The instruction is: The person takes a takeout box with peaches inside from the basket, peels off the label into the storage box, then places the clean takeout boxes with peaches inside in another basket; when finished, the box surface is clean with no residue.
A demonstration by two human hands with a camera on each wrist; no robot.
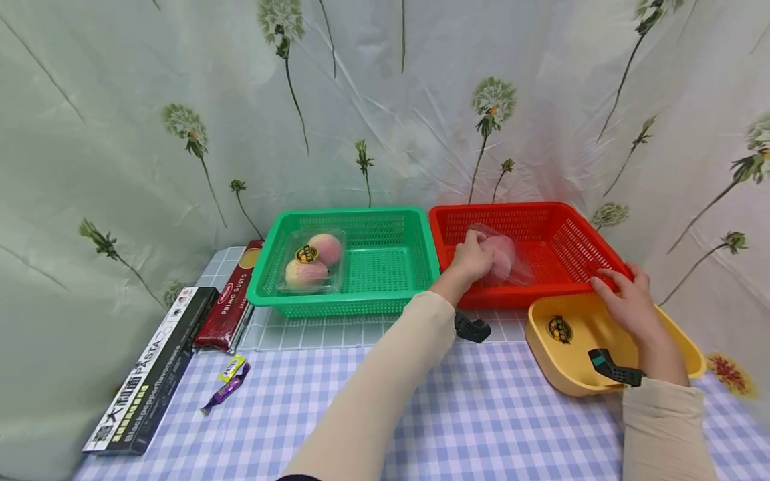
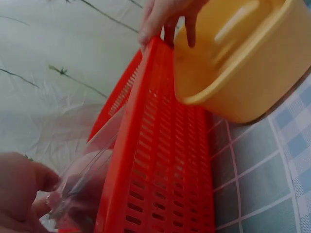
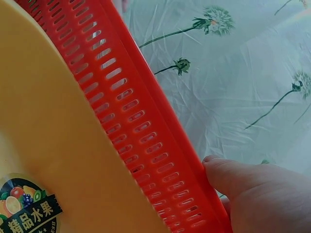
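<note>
My left hand (image 1: 472, 259) reaches over the front of the red basket (image 1: 556, 264) and pinches the near left edge of a clear plastic pack of peaches (image 1: 502, 257). The pack sits tilted inside that basket. In the left wrist view, thumb and finger (image 2: 46, 177) meet at the pack's edge, partly cut off by the frame. My right hand (image 1: 628, 300) grips the basket's rim at its front right corner, with the thumb on the rim in the right wrist view. Below that hand stands a yellow tub (image 1: 556, 371) with a round fruit sticker (image 1: 560, 330) on its inner wall.
A green basket (image 1: 375, 304) to the left holds another peach pack (image 1: 313, 264). Farther left lie a red spaghetti bag (image 1: 225, 310), a black and white pasta box (image 1: 153, 374), a yellow packet (image 1: 231, 368) and a purple-wrapped sweet (image 1: 225, 389). A patterned curtain (image 1: 385, 100) hangs behind.
</note>
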